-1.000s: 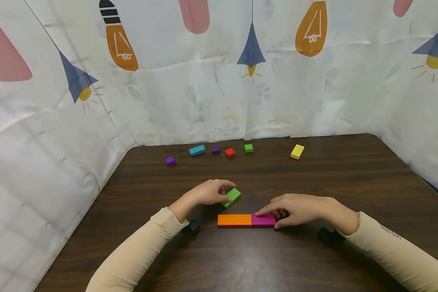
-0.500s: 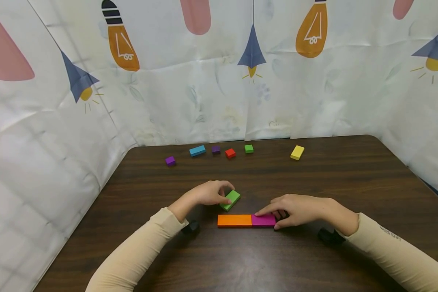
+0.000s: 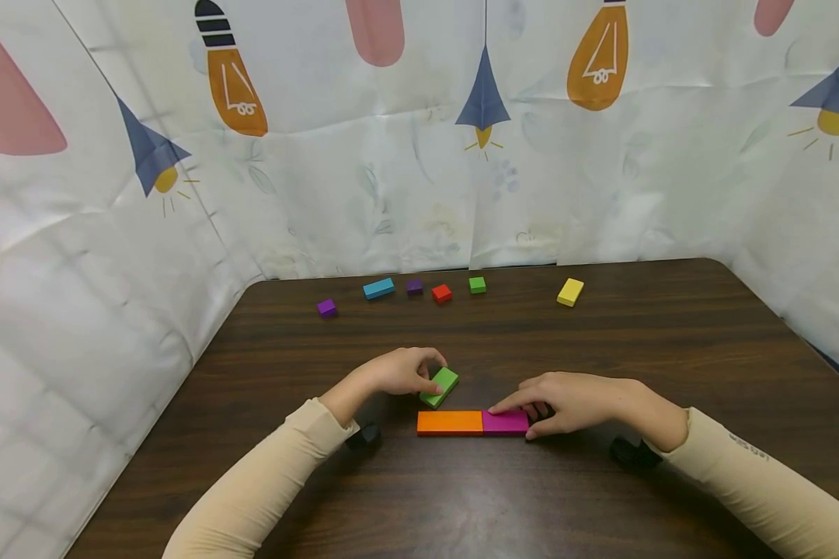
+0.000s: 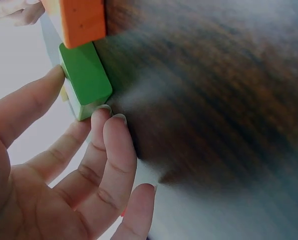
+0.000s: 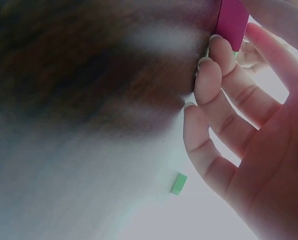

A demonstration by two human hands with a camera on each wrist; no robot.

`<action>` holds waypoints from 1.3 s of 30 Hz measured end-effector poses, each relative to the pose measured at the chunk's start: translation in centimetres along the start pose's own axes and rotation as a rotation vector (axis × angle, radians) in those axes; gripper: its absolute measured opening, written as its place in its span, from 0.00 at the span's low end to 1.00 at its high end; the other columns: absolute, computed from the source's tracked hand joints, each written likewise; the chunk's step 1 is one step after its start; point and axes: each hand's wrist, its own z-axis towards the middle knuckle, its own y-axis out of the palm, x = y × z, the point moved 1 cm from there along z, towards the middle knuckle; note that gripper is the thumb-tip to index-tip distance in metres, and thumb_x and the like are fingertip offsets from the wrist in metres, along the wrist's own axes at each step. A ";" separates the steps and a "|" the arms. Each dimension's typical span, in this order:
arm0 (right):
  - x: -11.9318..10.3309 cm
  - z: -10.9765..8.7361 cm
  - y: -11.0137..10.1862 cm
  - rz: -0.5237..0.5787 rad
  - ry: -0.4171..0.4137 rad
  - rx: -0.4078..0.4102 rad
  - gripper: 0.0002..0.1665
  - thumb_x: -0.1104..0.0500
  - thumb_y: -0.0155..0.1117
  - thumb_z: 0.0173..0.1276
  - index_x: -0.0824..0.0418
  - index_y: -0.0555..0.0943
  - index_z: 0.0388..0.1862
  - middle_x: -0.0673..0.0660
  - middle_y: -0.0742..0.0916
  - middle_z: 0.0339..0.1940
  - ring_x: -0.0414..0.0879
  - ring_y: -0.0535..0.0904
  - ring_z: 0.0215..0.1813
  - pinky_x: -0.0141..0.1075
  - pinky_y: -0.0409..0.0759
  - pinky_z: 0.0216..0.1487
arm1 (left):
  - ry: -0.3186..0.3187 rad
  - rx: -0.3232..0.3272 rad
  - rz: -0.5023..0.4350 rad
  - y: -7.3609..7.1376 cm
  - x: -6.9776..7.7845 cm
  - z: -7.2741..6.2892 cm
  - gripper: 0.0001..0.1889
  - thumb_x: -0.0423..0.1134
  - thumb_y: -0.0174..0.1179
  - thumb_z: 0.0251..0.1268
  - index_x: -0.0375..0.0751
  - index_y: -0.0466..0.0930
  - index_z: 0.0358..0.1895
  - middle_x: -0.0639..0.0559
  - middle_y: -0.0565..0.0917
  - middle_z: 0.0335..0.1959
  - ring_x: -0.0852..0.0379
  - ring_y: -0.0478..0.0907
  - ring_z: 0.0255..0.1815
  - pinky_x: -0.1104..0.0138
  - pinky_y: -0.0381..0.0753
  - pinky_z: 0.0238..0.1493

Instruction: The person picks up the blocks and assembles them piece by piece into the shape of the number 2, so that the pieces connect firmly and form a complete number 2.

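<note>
A flat green block (image 3: 439, 387) lies slanted on the table just beyond the orange block (image 3: 450, 422). My left hand (image 3: 400, 371) pinches it between thumb and fingers. In the left wrist view the green block (image 4: 86, 75) appears close to the orange block (image 4: 83, 22); whether they touch, I cannot tell. Against the orange block's right end sits a magenta block (image 3: 503, 421), the two forming a straight row. My right hand (image 3: 566, 400) holds the magenta block, index finger on its top and thumb at its near right corner. In the right wrist view my fingers curl beside the magenta block (image 5: 232, 25).
Along the far side of the dark wooden table (image 3: 671, 326) lie a purple block (image 3: 327, 308), a blue block (image 3: 379, 289), a dark purple block (image 3: 415, 287), a red block (image 3: 442, 293), a small green block (image 3: 477, 285) and a yellow block (image 3: 570, 292). A patterned curtain (image 3: 405, 186) hangs behind.
My left hand has drawn the green block slightly nearer the orange block and to the left, turning it a little. The right hand and the orange and magenta row have stayed in place.
</note>
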 end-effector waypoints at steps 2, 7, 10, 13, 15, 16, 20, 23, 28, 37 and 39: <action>0.0 0.0 0.0 0.000 0.002 -0.001 0.29 0.52 0.69 0.73 0.47 0.77 0.72 0.41 0.76 0.37 0.33 0.71 0.36 0.29 0.74 0.38 | 0.002 -0.001 -0.004 0.0 0.0 0.0 0.22 0.39 0.67 0.70 0.40 0.76 0.64 0.51 0.81 0.30 0.58 0.74 0.27 0.68 0.73 0.31; -0.1 0.0 -0.1 0.003 -0.005 0.004 0.29 0.52 0.69 0.73 0.48 0.78 0.72 0.42 0.76 0.37 0.34 0.71 0.36 0.29 0.74 0.38 | 0.007 -0.003 -0.005 0.0 0.0 0.0 0.22 0.39 0.68 0.70 0.40 0.77 0.63 0.51 0.80 0.30 0.58 0.74 0.27 0.68 0.73 0.31; -0.2 0.0 -0.1 0.005 -0.005 0.006 0.29 0.52 0.69 0.73 0.49 0.78 0.71 0.42 0.76 0.36 0.34 0.71 0.36 0.29 0.74 0.38 | 0.009 -0.006 -0.005 0.0 0.0 0.0 0.22 0.39 0.68 0.70 0.40 0.77 0.63 0.52 0.80 0.30 0.59 0.73 0.27 0.68 0.72 0.31; -0.2 0.0 -0.1 0.006 -0.007 0.007 0.29 0.53 0.69 0.73 0.49 0.78 0.71 0.42 0.76 0.36 0.34 0.71 0.36 0.29 0.73 0.38 | 0.008 -0.010 -0.005 0.0 0.0 0.0 0.21 0.39 0.68 0.70 0.40 0.77 0.63 0.52 0.80 0.29 0.59 0.73 0.27 0.68 0.72 0.31; -0.2 0.0 -0.1 0.005 -0.010 0.008 0.29 0.53 0.69 0.73 0.49 0.78 0.71 0.42 0.76 0.36 0.34 0.71 0.36 0.29 0.73 0.38 | 0.005 -0.011 -0.004 0.0 0.0 0.0 0.21 0.39 0.68 0.70 0.40 0.77 0.63 0.52 0.81 0.30 0.59 0.73 0.27 0.68 0.72 0.31; -0.2 0.0 -0.1 0.005 -0.011 0.008 0.29 0.53 0.69 0.73 0.49 0.78 0.71 0.42 0.76 0.36 0.34 0.71 0.36 0.29 0.73 0.38 | 0.003 -0.011 -0.003 0.0 0.0 -0.1 0.21 0.39 0.68 0.70 0.40 0.77 0.63 0.52 0.81 0.30 0.59 0.73 0.27 0.68 0.72 0.31; -0.2 0.0 -0.1 0.007 -0.011 0.007 0.29 0.53 0.70 0.73 0.49 0.78 0.71 0.42 0.76 0.36 0.34 0.71 0.37 0.29 0.73 0.38 | -0.003 -0.009 -0.002 0.0 0.1 -0.1 0.21 0.39 0.68 0.70 0.40 0.77 0.63 0.52 0.81 0.31 0.58 0.73 0.28 0.68 0.72 0.31; -0.2 0.0 -0.1 0.007 -0.009 0.005 0.29 0.53 0.69 0.73 0.49 0.78 0.71 0.42 0.76 0.37 0.34 0.72 0.37 0.29 0.74 0.38 | 0.001 -0.008 -0.001 0.0 0.1 -0.1 0.21 0.39 0.68 0.70 0.40 0.77 0.63 0.52 0.81 0.31 0.58 0.73 0.28 0.68 0.71 0.31; 0.0 0.0 0.0 0.003 -0.006 0.002 0.29 0.53 0.70 0.73 0.48 0.77 0.72 0.42 0.76 0.37 0.34 0.72 0.37 0.29 0.74 0.38 | 0.008 -0.015 0.005 0.0 0.0 -0.1 0.21 0.40 0.68 0.69 0.40 0.78 0.62 0.52 0.80 0.30 0.59 0.72 0.27 0.68 0.70 0.30; -0.1 0.0 -0.1 0.003 -0.011 0.004 0.29 0.53 0.70 0.73 0.49 0.78 0.72 0.42 0.76 0.37 0.34 0.71 0.36 0.29 0.74 0.38 | 0.010 -0.023 0.007 -0.1 0.1 -0.1 0.21 0.40 0.69 0.69 0.39 0.77 0.61 0.52 0.80 0.29 0.59 0.71 0.26 0.69 0.70 0.30; -0.2 0.0 -0.1 0.005 -0.017 0.004 0.29 0.53 0.70 0.73 0.49 0.78 0.72 0.42 0.76 0.37 0.34 0.71 0.36 0.29 0.74 0.38 | 0.005 -0.023 0.005 -0.1 0.1 -0.2 0.20 0.39 0.69 0.69 0.40 0.77 0.61 0.52 0.79 0.29 0.59 0.71 0.26 0.69 0.70 0.30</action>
